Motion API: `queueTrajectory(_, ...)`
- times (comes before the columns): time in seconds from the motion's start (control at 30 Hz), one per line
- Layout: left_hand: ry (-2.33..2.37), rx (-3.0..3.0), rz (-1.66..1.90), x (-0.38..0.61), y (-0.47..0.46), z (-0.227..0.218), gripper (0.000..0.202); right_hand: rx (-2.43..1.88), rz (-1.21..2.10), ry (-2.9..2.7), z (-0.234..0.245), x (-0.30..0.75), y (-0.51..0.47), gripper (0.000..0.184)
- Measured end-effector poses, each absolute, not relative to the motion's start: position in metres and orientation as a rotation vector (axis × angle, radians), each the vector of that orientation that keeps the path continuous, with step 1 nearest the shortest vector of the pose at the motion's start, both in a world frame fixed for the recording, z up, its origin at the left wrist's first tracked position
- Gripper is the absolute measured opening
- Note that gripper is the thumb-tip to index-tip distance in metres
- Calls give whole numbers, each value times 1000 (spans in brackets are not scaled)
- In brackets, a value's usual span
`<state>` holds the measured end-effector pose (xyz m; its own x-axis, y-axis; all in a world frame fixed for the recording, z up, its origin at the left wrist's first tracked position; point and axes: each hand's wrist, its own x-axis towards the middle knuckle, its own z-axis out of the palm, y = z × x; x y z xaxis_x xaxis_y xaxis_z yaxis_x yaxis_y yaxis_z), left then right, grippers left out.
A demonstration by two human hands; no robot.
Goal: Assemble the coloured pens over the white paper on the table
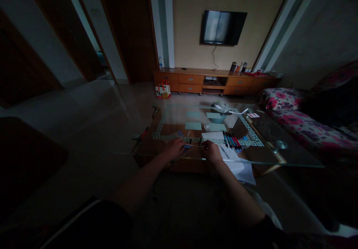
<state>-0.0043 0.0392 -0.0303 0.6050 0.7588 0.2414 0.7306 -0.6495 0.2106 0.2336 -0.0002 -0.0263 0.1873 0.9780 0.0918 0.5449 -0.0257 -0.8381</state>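
Observation:
Over the near edge of a glass coffee table [173,154], my left hand [175,148] is closed, with a thin pale stick [195,145], like a pen refill, reaching from its fingers. The other end of the stick meets my right hand [212,152], whose fingers are pinched. Something small and blue [187,148] shows at my left fingertips; its kind is unclear. Several pens [231,141] with black, blue and red parts lie in a row right of my right hand. White paper sheets [240,169] lie beside and under them, one hanging past the table edge.
A clear plastic bag [221,107] and a red-and-white card [253,115] lie on the table's far part. Beyond stand a low wooden cabinet [191,79] and a gift bag [163,91] on the floor. A floral sofa [302,120] is on the right.

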Motion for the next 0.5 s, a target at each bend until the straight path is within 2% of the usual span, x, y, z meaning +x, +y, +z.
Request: queueTrajectory(0.5,1264,2704,443,-3,36,-25,27,-1611,787,-1385,-30,228,0,29)
